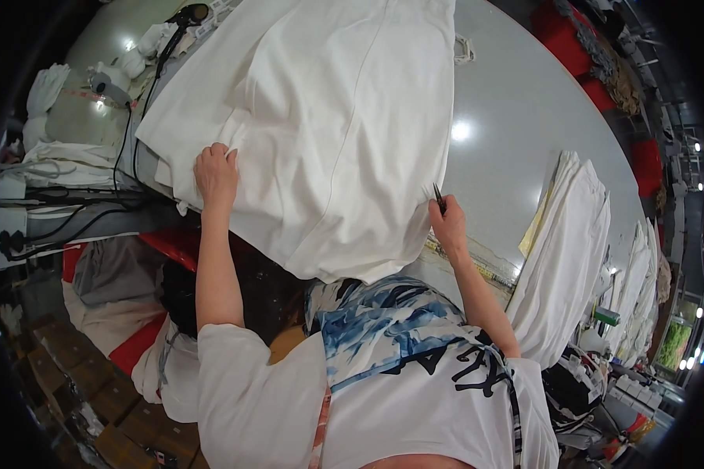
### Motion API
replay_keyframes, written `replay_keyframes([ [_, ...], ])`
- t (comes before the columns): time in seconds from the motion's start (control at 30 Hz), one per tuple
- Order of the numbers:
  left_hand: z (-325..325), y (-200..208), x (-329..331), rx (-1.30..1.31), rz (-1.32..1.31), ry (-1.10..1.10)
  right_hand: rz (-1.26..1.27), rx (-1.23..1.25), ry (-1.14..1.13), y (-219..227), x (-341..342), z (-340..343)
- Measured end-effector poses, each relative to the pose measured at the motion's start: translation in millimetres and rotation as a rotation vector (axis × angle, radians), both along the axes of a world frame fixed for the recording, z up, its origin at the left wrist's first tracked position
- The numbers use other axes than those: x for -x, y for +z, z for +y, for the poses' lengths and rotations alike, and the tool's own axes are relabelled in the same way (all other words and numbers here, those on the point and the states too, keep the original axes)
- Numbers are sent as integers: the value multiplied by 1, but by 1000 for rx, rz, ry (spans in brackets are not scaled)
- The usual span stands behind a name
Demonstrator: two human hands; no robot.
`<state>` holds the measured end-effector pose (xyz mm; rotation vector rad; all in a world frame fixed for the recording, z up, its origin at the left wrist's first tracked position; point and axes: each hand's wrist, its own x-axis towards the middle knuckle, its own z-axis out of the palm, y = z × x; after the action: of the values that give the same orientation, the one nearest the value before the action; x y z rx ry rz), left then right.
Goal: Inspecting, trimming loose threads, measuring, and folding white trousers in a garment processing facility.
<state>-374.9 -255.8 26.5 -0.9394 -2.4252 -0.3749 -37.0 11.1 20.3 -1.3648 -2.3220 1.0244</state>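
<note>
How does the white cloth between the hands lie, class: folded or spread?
Spread, though rippled: the white cloth lies wide across the table, its long seam showing, the left hand on it.

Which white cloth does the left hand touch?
The broad white cloth, spread under the left hand; the bunched cloths, left and right, lie clear of that hand.

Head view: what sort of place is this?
Likely a garment or textile workshop: a large white cloth lies spread on a grey table, the right hand holds a small pointed tool, and more white cloth drapes at the table's right side.
</note>
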Motion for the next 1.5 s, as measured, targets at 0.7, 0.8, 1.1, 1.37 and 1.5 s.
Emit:
replay_keyframes([
  [0.7,-5,104,-72,-450,-1216,-134,-176,326,263,37,-157,-59],
  [0.8,28,88,-79,-263,-1069,-315,-279,399,123,35,-170,-61],
  [1.1,171,3,-31,32,-438,-328,-201,229,32,33,-174,-64],
  [1.37,225,-3,-115,-51,-1011,-579,-27,-53,-254,11,-238,-12],
  [1.5,247,-10,-254,364,-1528,-1099,64,-101,-440,-5,-263,40],
])
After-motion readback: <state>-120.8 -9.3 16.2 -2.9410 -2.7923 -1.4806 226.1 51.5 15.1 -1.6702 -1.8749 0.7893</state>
